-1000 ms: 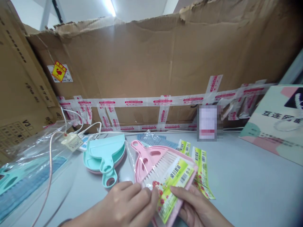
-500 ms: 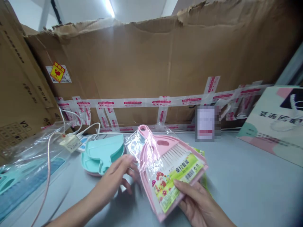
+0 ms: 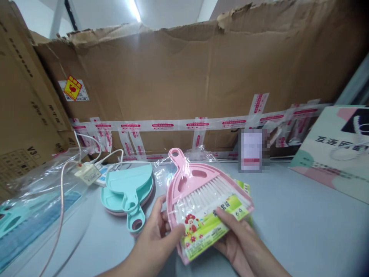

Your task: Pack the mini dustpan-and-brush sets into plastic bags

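Observation:
A pink dustpan [image 3: 175,194] with a pink hand brush [image 3: 198,184] nested in it is held up in front of me, its handle pointing up and away. The brush's white bristles face me. A green and yellow label card [image 3: 209,231] with a cartoon mushroom figure lies across the lower part. My left hand [image 3: 161,231] grips the left rim, thumb on the card's edge. On the lower right, my right hand [image 3: 236,238] pinches the set, thumb on the card and fingers underneath. Another green and yellow card [image 3: 245,187] shows partly behind the dustpan.
Stacked turquoise dustpans [image 3: 127,184] lie to the left. Beyond them are a power strip and a charger [image 3: 87,174] with cables. A bagged turquoise brush [image 3: 37,215] lies far left. Clear plastic [image 3: 164,169] is behind the pink set. A large cardboard box [image 3: 173,84] and a paper bag [image 3: 334,150] stand behind.
My left hand has come from beside the pink dustpan to grip its left rim. The clear plastic no longer covers its handle. The turquoise handles are now uncovered by my hand.

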Demonstrator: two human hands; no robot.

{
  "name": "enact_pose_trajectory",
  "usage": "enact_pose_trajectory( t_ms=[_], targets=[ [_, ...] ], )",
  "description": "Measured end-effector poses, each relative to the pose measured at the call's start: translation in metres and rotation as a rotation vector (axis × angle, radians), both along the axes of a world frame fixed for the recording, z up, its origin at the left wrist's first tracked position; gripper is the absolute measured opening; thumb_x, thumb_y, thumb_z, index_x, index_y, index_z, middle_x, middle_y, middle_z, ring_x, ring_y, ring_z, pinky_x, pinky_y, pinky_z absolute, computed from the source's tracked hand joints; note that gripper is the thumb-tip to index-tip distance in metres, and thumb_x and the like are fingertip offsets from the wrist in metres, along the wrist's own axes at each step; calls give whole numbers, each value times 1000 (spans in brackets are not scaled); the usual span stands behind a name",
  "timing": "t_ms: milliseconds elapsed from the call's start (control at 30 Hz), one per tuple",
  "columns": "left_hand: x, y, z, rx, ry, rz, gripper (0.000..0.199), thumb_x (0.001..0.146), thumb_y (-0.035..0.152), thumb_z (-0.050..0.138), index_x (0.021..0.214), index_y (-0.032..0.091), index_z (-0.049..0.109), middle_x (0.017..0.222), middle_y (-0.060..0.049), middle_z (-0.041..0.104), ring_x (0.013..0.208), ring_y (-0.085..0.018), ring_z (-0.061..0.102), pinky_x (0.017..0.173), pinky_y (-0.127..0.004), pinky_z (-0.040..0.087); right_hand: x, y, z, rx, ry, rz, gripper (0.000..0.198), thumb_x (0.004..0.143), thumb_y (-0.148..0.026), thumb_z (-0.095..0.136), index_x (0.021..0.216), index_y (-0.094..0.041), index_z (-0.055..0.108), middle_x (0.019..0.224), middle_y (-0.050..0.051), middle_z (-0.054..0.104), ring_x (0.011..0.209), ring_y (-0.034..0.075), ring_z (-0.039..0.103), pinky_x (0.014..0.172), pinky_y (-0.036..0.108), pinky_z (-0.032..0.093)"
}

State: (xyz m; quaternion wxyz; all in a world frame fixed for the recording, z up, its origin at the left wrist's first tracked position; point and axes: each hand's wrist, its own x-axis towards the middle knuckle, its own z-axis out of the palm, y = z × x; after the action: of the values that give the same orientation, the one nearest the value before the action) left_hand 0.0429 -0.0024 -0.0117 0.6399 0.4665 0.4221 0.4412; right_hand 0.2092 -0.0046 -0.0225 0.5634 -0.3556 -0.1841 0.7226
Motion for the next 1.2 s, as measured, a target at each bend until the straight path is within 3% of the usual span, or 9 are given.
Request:
enact_pose_trajectory(
  t_ms=[167,300,433,500,567,700,767,967,1200],
  targets=[
    [-4,2,4,-38,30,100,86,61,37,73,130,18,25,101,-12,65,91,-26,62,77,-36,49,14,12,-1,9,-106,-71,58,69,-31,70,121,-20,45,97,5,68,79,18,65,60,24,54],
    [-6,4,9,-64,16,135,87,60,38,74,130,16,27,105,-15,65,89,-25,63,72,-32,50,21,20,-1,51,-214,-45,48,66,-33,72,107,-16,53,81,3,68,60,13,62,54,22,52],
    [-8,4,13,-35,14,177,84,62,37,73,130,17,28,106,-14,65,91,-25,63,75,-32,50,32,34,-10,104,-427,-77,37,60,-37,75,80,-18,50,57,-5,58,31,3,38,29,16,32],
    [-10,5,14,-22,17,199,80,62,35,73,128,18,32,106,-12,65,92,-25,63,76,-32,51,37,39,-12,132,-495,-198,43,53,-34,78,77,-21,45,57,-9,53,35,3,42,32,14,35],
    [-13,6,15,-14,20,200,72,63,34,72,125,19,38,107,-11,65,91,-24,63,75,-31,51,40,40,-9,136,-530,-253,49,50,-31,80,85,-22,47,66,-7,55,53,8,56,45,17,47],
    [-15,6,16,-30,26,157,60,67,34,69,119,19,43,102,-10,67,87,-24,64,74,-31,51,39,32,4,103,-371,168,54,64,-35,72,111,-20,50,92,6,65,78,19,65,66,29,54],
    [-15,6,16,-39,31,135,59,67,35,69,117,18,43,98,-9,68,84,-23,65,72,-31,51,36,29,6,73,-283,290,50,68,-34,69,112,-15,53,90,9,67,80,20,65,72,32,53],
    [-17,9,15,-105,79,124,66,67,39,69,121,16,39,91,-10,69,80,-23,66,70,-32,51,34,28,6,-40,-226,220,43,72,-27,66,112,-11,57,89,11,70,83,21,66,77,31,53],
    [-23,13,19,-136,-29,124,46,77,41,59,114,17,48,103,-11,66,88,-23,65,75,-33,51,43,19,18,93,-142,376,58,66,-12,70,120,-18,52,103,9,67,95,19,62,88,30,49]
  ],
)
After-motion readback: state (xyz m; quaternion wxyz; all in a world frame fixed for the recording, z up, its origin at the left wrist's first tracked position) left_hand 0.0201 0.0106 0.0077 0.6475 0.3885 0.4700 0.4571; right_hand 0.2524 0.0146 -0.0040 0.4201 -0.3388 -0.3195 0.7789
